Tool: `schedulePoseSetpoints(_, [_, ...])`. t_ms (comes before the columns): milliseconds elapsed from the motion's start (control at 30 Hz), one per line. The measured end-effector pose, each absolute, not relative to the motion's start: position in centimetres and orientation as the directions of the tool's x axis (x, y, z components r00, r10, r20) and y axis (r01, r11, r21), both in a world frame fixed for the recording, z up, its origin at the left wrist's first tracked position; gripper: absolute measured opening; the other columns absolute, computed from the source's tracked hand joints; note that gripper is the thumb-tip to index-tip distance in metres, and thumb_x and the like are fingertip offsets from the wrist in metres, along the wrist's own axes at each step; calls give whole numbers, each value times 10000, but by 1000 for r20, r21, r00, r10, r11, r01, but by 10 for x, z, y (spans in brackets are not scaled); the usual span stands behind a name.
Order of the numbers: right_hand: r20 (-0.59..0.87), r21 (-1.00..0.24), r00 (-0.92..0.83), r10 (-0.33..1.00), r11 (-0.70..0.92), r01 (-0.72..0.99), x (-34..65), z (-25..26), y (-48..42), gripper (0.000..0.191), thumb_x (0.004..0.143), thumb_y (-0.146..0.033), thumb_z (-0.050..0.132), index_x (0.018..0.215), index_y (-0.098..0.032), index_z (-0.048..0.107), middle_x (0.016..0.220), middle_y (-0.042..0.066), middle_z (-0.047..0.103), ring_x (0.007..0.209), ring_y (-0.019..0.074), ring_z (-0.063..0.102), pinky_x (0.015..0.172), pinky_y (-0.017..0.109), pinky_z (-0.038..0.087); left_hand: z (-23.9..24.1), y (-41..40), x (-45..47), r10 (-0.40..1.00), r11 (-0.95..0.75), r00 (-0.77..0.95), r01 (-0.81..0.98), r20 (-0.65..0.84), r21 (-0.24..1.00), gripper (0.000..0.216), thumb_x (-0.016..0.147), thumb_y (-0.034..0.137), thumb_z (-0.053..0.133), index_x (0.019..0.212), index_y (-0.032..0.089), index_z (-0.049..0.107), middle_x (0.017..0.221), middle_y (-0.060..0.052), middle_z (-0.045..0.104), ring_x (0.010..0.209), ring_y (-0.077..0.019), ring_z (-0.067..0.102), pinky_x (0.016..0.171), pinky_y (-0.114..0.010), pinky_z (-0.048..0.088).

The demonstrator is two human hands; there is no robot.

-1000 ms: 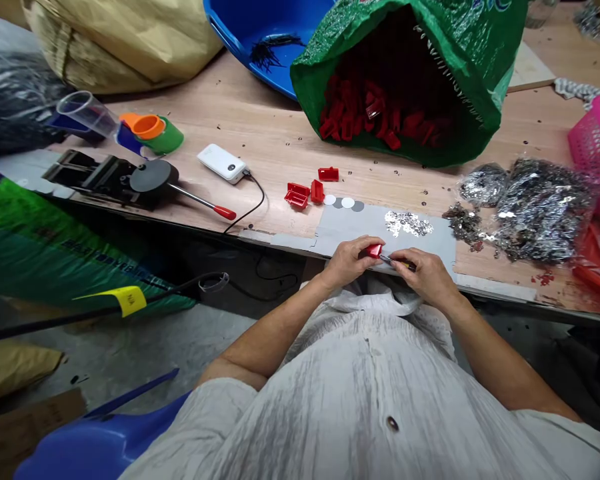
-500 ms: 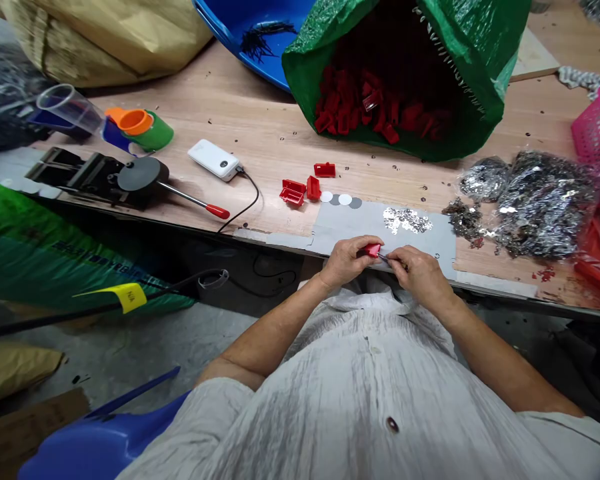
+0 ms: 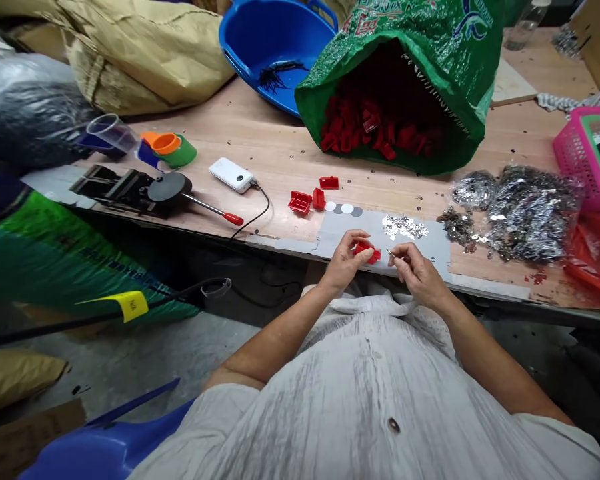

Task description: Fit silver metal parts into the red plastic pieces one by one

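Observation:
My left hand is closed on a small red plastic part at the table's near edge, over a grey sheet. My right hand sits just to its right, fingers pinched on a thin metal tool whose tip points toward the red part. A little heap of shiny metal pieces lies on the grey sheet just beyond my hands. Three loose red parts and some small round discs lie to the left of that heap.
A green sack full of red parts lies open at the back, beside a blue basin. Bags of metal pieces and a pink basket stand right. A power bank, a black hand press and cups sit left.
My hands have drawn slightly apart: the tool tip has left the red part, and the left hand has turned the part so more of it shows. The camera tilted up a little.

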State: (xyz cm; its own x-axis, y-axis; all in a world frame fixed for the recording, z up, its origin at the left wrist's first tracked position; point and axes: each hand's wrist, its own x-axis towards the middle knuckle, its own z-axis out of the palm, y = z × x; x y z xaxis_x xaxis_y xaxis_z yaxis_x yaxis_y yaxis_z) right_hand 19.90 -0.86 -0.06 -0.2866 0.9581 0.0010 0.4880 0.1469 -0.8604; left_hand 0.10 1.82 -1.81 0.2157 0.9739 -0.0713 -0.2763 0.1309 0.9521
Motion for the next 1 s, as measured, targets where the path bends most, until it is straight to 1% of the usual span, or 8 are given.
schedulePoseSetpoints(133, [-27,-854,-398,917,186,485,196,11,-13,415,1015,-373,392,1414,-268,427,732,-28,659,682,170,614,719,306,458,-8,7,6,909,398,339,-525,-244,752,331,801,426,758,822,185,532,839,2,654,886,-157,699,887,-324,523])
schedulePoseSetpoints(300, [-7,-793,-380,925,226,565,192,16,-16,419,1007,-447,413,1385,-303,521,722,-16,675,687,196,648,665,308,447,-5,-1,13,863,506,366,-624,-349,595,290,822,408,743,790,180,566,828,-26,682,834,-165,695,943,-388,547])
schedulePoseSetpoints(467, [92,-756,-319,943,275,594,188,13,-17,349,1001,-433,430,1261,-305,625,1079,31,749,833,223,703,737,336,481,-3,-8,19,870,490,332,-661,-365,569,260,817,384,747,788,180,589,842,-40,687,874,-185,694,1012,-447,537])
schedulePoseSetpoints(633, [149,-782,-247,957,267,563,185,8,-15,350,1021,-416,384,1093,-279,698,981,35,759,841,217,701,744,322,483,-5,-12,22,876,480,329,-670,-353,567,302,790,403,778,795,177,577,862,-36,684,920,-196,697,1020,-468,525])
schedulePoseSetpoints(767, [71,-805,-312,947,240,543,190,8,-16,358,1026,-411,377,1142,-281,690,1039,24,751,872,199,700,759,300,477,-6,-14,15,866,500,345,-609,-362,616,368,744,407,820,751,169,540,832,-10,669,874,-163,689,969,-416,551])
schedulePoseSetpoints(833, [17,-793,-305,952,198,576,198,7,-16,373,1025,-421,375,1167,-268,683,968,24,752,825,193,696,726,293,469,-9,-16,9,849,526,366,-510,-382,680,379,726,401,837,757,154,550,874,-17,677,878,-161,692,883,-355,578])
schedulePoseSetpoints(900, [-7,-765,-228,974,142,628,210,4,-16,367,1014,-428,398,1158,-250,684,865,26,739,762,193,680,689,291,459,-15,-20,3,794,595,419,-393,-439,701,385,708,397,850,770,139,571,930,-42,690,867,-165,696,770,-287,587])
schedulePoseSetpoints(1000, [32,-716,-35,999,47,697,239,-5,-14,285,957,-402,503,1079,-222,687,854,43,728,761,205,664,701,304,462,-32,-23,-2,670,732,454,-275,-587,624,372,705,366,856,748,134,569,867,-55,692,798,-155,690,715,-271,595])
